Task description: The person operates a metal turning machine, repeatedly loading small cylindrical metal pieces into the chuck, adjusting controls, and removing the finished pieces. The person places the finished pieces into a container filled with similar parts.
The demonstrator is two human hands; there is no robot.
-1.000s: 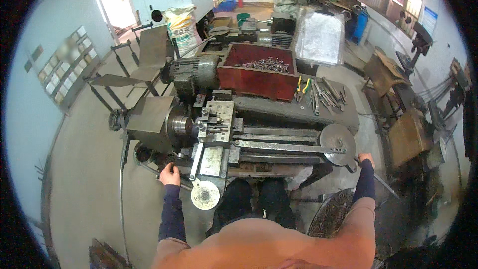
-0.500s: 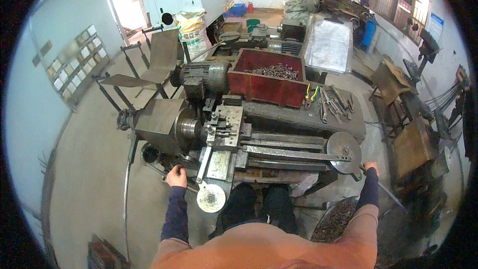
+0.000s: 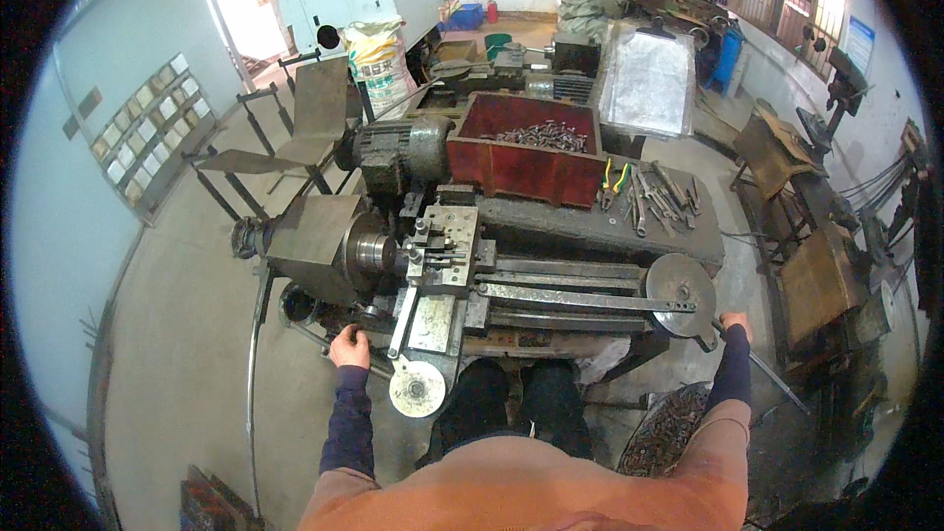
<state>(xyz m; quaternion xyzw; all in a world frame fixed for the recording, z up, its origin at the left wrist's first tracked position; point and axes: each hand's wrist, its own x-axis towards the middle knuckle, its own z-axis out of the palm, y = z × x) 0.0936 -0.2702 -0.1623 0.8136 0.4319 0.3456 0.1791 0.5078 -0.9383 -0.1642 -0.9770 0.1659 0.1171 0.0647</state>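
Observation:
A small metal lathe-like machine stands before me, with a cylindrical chuck (image 3: 374,252) at its left and a tool block (image 3: 454,241) in the middle. My left hand (image 3: 349,347) is closed around a thin metal rod (image 3: 313,336) low at the machine's front left. Beside it, a long handle ends at a pale round disc (image 3: 417,388). My right hand (image 3: 735,325) grips a metal lever (image 3: 779,383) next to the large grey disc (image 3: 680,285) at the machine's right end. A flat linkage bar (image 3: 580,299) joins that disc to the tool block side. My fingertips are partly hidden.
Behind the machine, a red bin (image 3: 521,172) holds many small metal parts. Pliers (image 3: 615,182) and wrenches (image 3: 641,211) lie on the bench right of it. An electric motor (image 3: 403,152) sits at the back left. A container of dark metal pieces (image 3: 669,433) stands below my right arm.
Both hands keep their grips in nearly the same places. The right hand and the large disc show at most a very slight shift, along with the whole view.

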